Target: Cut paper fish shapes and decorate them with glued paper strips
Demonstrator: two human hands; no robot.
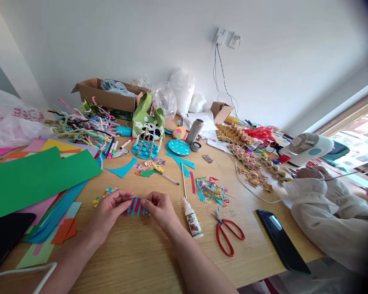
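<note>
Between both hands, low over the wooden table, is a small piece of paper (136,206) striped in red and blue. My left hand (112,207) pinches its left end between thumb and fingers. At its right end, my right hand (160,207) grips it the same way, thumb on top. Small coloured paper bits (110,190) lie behind my left hand. To the right of my right hand rests a white glue bottle (193,221) on its side. Red-handled scissors (225,233) lie farther right, blades partly apart. A thin wooden stick (183,179) touches the table behind the bottle.
Coloured paper sheets (43,175) cover the left side. Paper scraps (211,191), a phone (280,241) and a white fan (309,148) are to the right. A co-worker's sleeve (328,216) reaches in there. A metal flask (196,131) and blue paper discs (178,148) stand farther back.
</note>
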